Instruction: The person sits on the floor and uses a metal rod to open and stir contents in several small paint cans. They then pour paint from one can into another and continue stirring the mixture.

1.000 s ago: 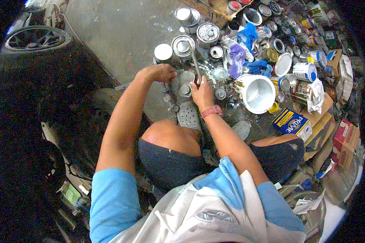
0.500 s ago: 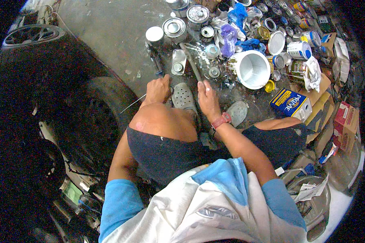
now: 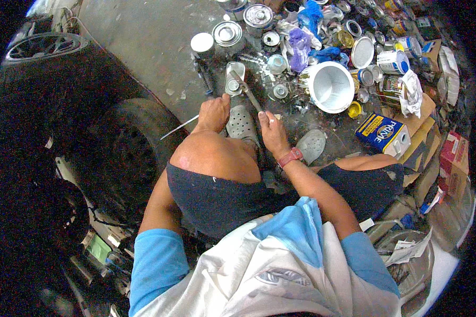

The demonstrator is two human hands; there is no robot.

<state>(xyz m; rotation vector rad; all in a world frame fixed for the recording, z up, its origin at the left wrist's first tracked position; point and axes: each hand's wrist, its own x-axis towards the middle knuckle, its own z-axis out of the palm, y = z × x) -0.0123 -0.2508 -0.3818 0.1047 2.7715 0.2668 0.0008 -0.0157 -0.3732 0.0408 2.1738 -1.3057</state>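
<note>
My left hand (image 3: 213, 114) is closed in front of my left knee. A thin metal rod (image 3: 180, 127) sticks out of it toward the lower left; its other end is hidden by my fingers. My right hand (image 3: 274, 133) grips a worn, grey-brown stick-like tool (image 3: 252, 97). Its far end reaches over a rectangular metal can (image 3: 235, 69) with a round cap (image 3: 233, 85); whether they touch, I cannot tell. Just beyond my left hand lies a dark, long-handled tool (image 3: 202, 76) on the floor.
Paint cans (image 3: 228, 33) and a white-lidded can (image 3: 202, 42) stand ahead. A big white bucket (image 3: 330, 87) lies tilted to the right, beside crumpled purple plastic (image 3: 300, 50) and many tins. A blue-yellow can (image 3: 383, 134) stands nearer. A dark car tyre (image 3: 129, 137) is at left.
The far end of the stick-like tool has swung left and down over the rectangular can. The rod in my left hand has shifted slightly.
</note>
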